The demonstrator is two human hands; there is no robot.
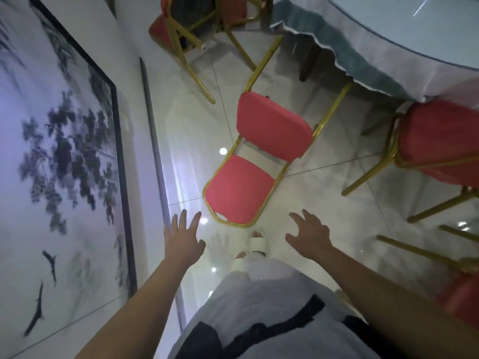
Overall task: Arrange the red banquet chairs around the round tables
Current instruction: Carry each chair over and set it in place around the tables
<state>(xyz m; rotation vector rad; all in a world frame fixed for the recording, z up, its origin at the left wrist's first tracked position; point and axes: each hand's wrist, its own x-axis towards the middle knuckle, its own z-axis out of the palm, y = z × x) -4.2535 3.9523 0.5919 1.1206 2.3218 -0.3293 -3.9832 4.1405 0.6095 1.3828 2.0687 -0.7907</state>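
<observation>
Step in hand, prob.: bringing one more chair to the round table [388, 55] at far right, tabletop under pale cloth w/ blue-grey fringe. Red chair [272, 128] in mid floor, between left wall & table, not yet in its place. Seems tipped back toward near side, legs pointing far to the table, but hard to be sure w/ this wide lens. Left hand [182, 239] & right hand [309, 235] both wide open w/ spread fingers, holding nothing, just short of backrest top, one each side, not touching it.

Next move, as judgement: grip gold frame at backrest top w/ both hands, set chair level on four legs if needed, then slide into a free gap at table edge, seat facing in.

Around: big framed ink painting [64, 151] on left wall; glossy tile floor [324, 203]; second chair [440, 143] at right beside table; more chairs [160, 32] at far left; another chair [464, 304] at near right edge; white slipper [256, 242] just beside backrest. In the way, poss.: legs of second chair close to the path, own foot near the frame.
</observation>
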